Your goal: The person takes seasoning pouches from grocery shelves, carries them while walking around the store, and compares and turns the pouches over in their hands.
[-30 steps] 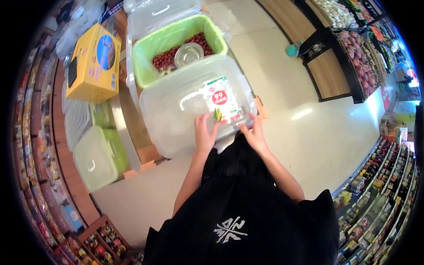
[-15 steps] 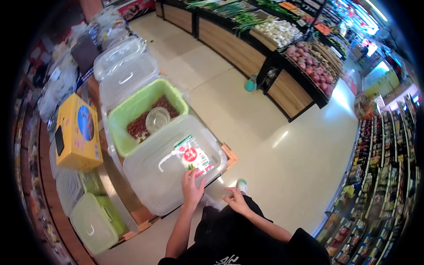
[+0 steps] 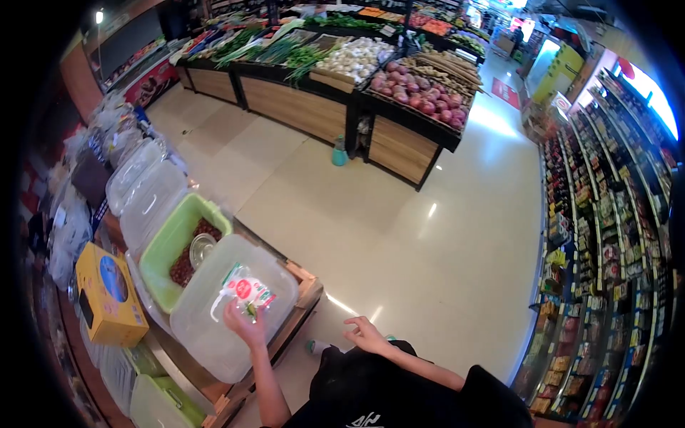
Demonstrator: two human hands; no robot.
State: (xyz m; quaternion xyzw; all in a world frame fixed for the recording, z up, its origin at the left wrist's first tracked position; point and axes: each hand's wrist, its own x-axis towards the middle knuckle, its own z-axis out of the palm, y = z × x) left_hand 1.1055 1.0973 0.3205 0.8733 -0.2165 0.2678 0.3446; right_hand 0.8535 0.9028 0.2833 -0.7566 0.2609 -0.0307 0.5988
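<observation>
My left hand [image 3: 246, 327] is over the translucent lid [image 3: 203, 349] of a green tub, with its fingers and thumb closed on the lower edge of a printed plastic packet [image 3: 251, 289]. The packet is white with a red circle and green print, and looks slightly crumpled at the held end. Beside my body, my right hand [image 3: 367, 335] hangs over the floor. Its fingers are apart and nothing is in them. Beyond the lid stands the open green tub [image 3: 158, 267], which contains small reddish-brown pieces [image 3: 183, 267] and a clear round bowl [image 3: 202, 250].
A yellow box [image 3: 110, 296] stands left of the tubs, near bagged goods [image 3: 71, 221]. Across the floor are produce stands with red onions [image 3: 421, 93] and garlic [image 3: 353, 58]. A teal bottle [image 3: 340, 152] sits at their foot. Packed shelves [image 3: 606, 242] line the right.
The view has swung right and up, so the tubs appear farther left and lower. My left fingers have closed on the packet's edge. My right hand remains open beside me.
</observation>
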